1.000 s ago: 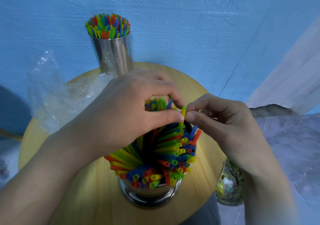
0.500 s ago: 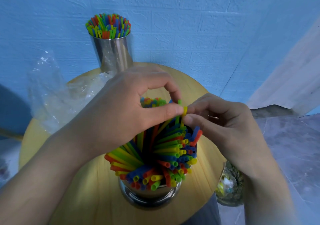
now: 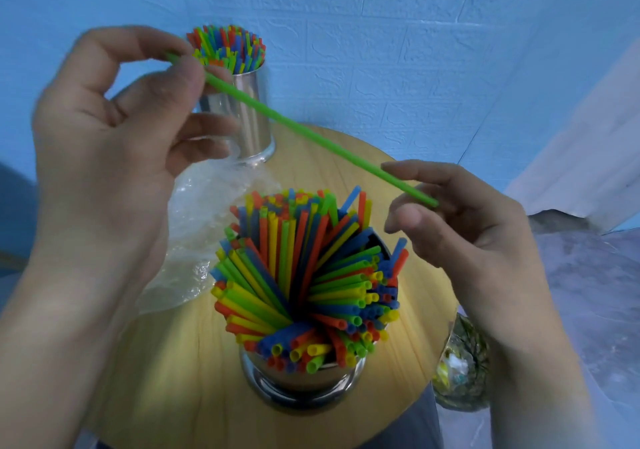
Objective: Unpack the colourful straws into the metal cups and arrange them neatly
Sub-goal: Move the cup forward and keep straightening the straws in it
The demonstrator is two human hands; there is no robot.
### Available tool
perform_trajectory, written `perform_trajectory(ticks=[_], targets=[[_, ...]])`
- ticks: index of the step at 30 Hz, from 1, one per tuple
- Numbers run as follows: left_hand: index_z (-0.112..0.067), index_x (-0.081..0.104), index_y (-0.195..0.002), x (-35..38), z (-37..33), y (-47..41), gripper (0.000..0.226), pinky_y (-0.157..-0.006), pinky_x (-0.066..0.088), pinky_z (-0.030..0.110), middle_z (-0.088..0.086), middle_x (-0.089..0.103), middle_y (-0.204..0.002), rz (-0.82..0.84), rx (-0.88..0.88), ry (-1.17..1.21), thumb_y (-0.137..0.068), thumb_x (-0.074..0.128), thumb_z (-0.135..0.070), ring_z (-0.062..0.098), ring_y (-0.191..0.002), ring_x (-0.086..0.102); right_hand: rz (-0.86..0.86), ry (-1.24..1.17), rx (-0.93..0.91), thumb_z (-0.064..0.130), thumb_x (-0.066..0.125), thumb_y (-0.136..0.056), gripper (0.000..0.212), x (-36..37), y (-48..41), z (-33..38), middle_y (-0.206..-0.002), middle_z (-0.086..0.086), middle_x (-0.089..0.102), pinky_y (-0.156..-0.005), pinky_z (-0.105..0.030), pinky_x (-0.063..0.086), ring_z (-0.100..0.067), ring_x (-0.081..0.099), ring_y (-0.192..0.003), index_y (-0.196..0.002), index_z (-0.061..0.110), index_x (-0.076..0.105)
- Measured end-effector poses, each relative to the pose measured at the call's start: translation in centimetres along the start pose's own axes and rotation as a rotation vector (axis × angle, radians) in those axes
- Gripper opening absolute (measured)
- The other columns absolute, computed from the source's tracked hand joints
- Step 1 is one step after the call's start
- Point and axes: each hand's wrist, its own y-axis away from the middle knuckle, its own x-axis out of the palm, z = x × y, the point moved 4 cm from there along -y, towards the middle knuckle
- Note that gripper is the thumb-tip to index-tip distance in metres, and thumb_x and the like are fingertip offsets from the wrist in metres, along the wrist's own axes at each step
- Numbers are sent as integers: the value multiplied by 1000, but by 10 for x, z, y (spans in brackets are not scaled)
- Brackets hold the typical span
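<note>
The left hand (image 3: pixel 114 130) pinches a green straw (image 3: pixel 304 133) near its 10 o'clock end, thumb against curled fingers. The straw slants down towards 4 o'clock, and its free end lies between the forefinger and thumb of the right hand (image 3: pixel 478 240). That hand is slack and grips nothing. Whether it touches the straw I cannot tell.

Directly below the hands, at the 6 o'clock side of the round table (image 3: pixel 173 379), stands the near cup (image 3: pixel 301 383). It is packed with straws (image 3: pixel 304 275) that splay outward in a twisted fan, with the tips at uneven heights and a dark gap at its 2 o'clock rim. At the table's 11 o'clock edge, partly behind the left fingers, the far cup (image 3: pixel 251 112) holds an upright, even bunch (image 3: pixel 227 45). A clear bag (image 3: pixel 201 227) lies crumpled between the cups, towards 9 o'clock, and looks empty.

The unpacking seems done, since both cups are full and no loose straws show on the table. What looks left is the tidying. The green straw needs a place, probably the gap in the near cup, and that cup's fan needs squaring up to match the far one.
</note>
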Motion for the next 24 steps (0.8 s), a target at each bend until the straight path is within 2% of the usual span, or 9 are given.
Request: perform_trajectory(ticks=[2,6,11,14,15,17,20,21,24], targets=[[-30,62,-99,5,2,4,14,-67,55,23,-4,77,-89,33,-20,-27,-88,69,-35,12,-73,71,-18,-130,-62,33,78,-82,23,0,-1,4,-77,-5,72,-55,-15,39,-6,51,-57,-104,30,78],[-26,68,-88,17,7,14,13,-74,59,26,-3,79,-84,208,-52,-203,-83,80,-28,12,-81,75,-135,-290,-107,35,71,-81,15,-6,-3,10,-78,0,75,-50,-18,36,-8,49,-52,-92,29,80],[-36,71,-107,29,16,22,20,-92,53,28,-19,74,-111,511,-43,-422,-87,69,-42,0,-109,68,-300,-95,-173,37,59,-101,22,-17,-3,21,-72,2,64,-51,-31,30,-17,46,-54,-83,29,69],[-47,67,-119,35,19,25,30,-95,46,13,-34,67,-118,641,-35,-561,-89,68,-53,-14,-115,59,-149,131,-132,28,61,-99,17,-3,-2,26,-73,2,65,-55,-23,40,-14,51,-58,-84,24,67],[-49,66,-121,36,20,25,34,-94,47,14,-36,66,-117,666,-45,-592,-88,67,-56,-16,-113,59,-71,196,-112,27,65,-97,12,5,-1,25,-77,4,67,-57,-24,43,-12,53,-62,-86,25,69],[-55,64,-120,38,20,25,37,-90,50,21,-36,68,-110,682,-45,-679,-84,63,-62,-16,-103,62,8,197,-67,23,73,-92,8,15,0,22,-85,2,69,-62,-36,49,-18,57,-71,-97,29,70],[-60,63,-116,39,20,23,26,-88,53,28,-31,70,-102,647,-23,-767,-89,63,-60,-11,-95,63,-77,143,-97,16,79,-86,46,14,1,21,-86,-8,67,-64,-40,48,-30,52,-68,-118,42,60],[-59,63,-115,38,20,24,26,-89,53,29,-30,70,-101,634,-30,-766,-89,63,-57,-10,-96,63,-105,144,-112,16,79,-87,46,13,1,21,-85,-8,67,-64,-41,48,-31,51,-67,-118,43,60],[-57,66,-112,39,19,26,25,-90,53,32,-30,70,-99,577,-37,-770,-87,63,-54,-7,-96,64,-107,253,-126,27,72,-94,18,10,0,16,-84,3,70,-65,-42,49,-25,56,-70,-105,41,72]])
